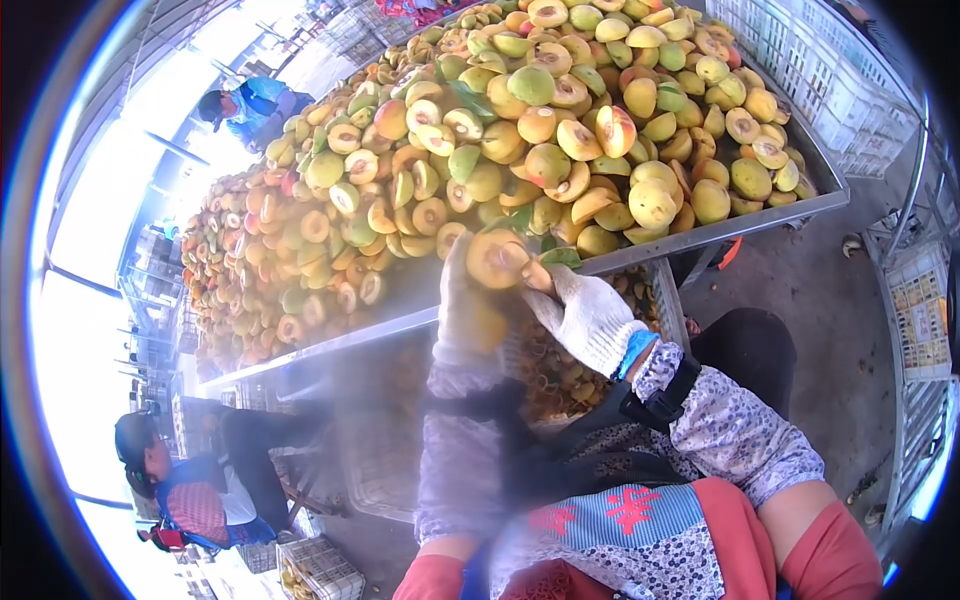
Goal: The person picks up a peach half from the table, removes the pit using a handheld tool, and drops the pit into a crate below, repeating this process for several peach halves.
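My left hand (462,310), in a white glove and partly blurred by haze, holds a halved peach (495,259) with its cut face showing. My right hand (592,322), also gloved, has its fingers closed right at the peach's edge; I cannot tell what is pinched in them. Both hands are at the front rim of a metal-edged table (715,226) heaped with peach halves (540,130), yellow, green and reddish. Below my hands, a crate (665,300) contains more fruit pieces, partly hidden by my arms.
White plastic crates (820,85) are stacked beyond the table at the right, with more crates (918,310) along the right edge. One person (250,108) stands across the heap; another (200,490) sits at the lower left near a crate of fruit (318,568).
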